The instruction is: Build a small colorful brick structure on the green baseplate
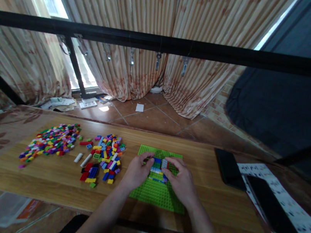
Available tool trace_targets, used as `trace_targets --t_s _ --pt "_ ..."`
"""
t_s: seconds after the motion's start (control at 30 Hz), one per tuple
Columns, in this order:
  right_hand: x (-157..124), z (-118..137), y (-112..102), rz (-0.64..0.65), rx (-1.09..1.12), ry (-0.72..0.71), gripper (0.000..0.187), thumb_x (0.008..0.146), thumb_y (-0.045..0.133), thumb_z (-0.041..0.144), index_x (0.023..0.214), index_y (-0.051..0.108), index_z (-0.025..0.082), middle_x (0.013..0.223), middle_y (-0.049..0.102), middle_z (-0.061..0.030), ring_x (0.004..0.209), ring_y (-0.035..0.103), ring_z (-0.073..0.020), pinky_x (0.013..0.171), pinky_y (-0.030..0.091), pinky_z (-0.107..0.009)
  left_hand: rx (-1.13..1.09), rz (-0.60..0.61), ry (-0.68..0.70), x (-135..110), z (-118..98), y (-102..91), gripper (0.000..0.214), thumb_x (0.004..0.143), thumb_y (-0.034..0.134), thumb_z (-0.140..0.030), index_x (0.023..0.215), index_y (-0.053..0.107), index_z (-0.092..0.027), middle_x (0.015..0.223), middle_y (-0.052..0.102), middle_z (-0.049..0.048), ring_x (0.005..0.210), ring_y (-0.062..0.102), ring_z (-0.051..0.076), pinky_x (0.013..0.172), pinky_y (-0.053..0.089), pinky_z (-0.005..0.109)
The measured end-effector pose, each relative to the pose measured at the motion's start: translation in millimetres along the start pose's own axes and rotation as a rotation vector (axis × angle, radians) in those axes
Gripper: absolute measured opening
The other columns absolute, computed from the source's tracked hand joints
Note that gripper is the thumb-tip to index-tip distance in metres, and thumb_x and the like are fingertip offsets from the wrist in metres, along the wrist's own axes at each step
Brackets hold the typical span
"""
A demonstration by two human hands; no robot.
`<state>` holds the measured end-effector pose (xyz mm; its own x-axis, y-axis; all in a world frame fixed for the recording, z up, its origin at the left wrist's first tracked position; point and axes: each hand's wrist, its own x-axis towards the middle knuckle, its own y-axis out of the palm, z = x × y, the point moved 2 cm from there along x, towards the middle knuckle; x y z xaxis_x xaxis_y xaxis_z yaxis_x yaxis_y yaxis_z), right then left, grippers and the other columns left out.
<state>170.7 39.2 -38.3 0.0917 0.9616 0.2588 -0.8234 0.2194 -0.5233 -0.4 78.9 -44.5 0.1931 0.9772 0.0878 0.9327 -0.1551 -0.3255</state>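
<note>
A green baseplate (pixel 158 195) lies on the wooden table (pixel 47 178) in front of me, with a low build of blue, white and green bricks (pixel 156 173) on its middle. My left hand (pixel 137 170) rests on the plate's left side, fingers curled over the build's left end. My right hand (pixel 181 178) is on the right side, its fingertips pinched on a small grey brick (pixel 164 163) at the top of the build.
Two heaps of loose coloured bricks lie to the left, a small-piece heap (pixel 50 141) and a heap of larger bricks (pixel 104 155). Two dark phones (pixel 229 168) (pixel 272 206) lie at right, one on a printed sheet (pixel 303 224). A black bar (pixel 166 45) crosses overhead.
</note>
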Motion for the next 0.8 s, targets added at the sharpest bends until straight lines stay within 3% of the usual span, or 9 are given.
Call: trace_targets --t_s 0.47,0.8 --pt "7.8 -7.2 5.5 0.051 0.060 0.051 0.030 0.071 0.069 0.028 0.100 0.071 0.023 0.102 0.070 -0.0046 0.096 0.063 -0.0219 0.091 0.047 -0.040 -0.078 0.020 -0.052 4.6 -3.3 9.1 0.025 0.084 0.055 -0.026 0.101 0.070 -0.016 0.094 0.073 0.0059 0.089 0.065 0.020 0.080 0.050 0.029" --pt "10.4 -13.9 8.1 0.089 0.131 0.112 0.035 0.069 0.069 0.030 0.102 0.072 0.018 0.101 0.071 -0.0079 0.093 0.065 -0.0229 0.088 0.049 -0.041 0.032 -0.075 -0.186 5.8 -8.4 21.5 0.035 0.074 0.067 -0.027 0.107 0.069 -0.014 0.094 0.072 0.0075 0.085 0.064 0.020 0.080 0.048 0.031"
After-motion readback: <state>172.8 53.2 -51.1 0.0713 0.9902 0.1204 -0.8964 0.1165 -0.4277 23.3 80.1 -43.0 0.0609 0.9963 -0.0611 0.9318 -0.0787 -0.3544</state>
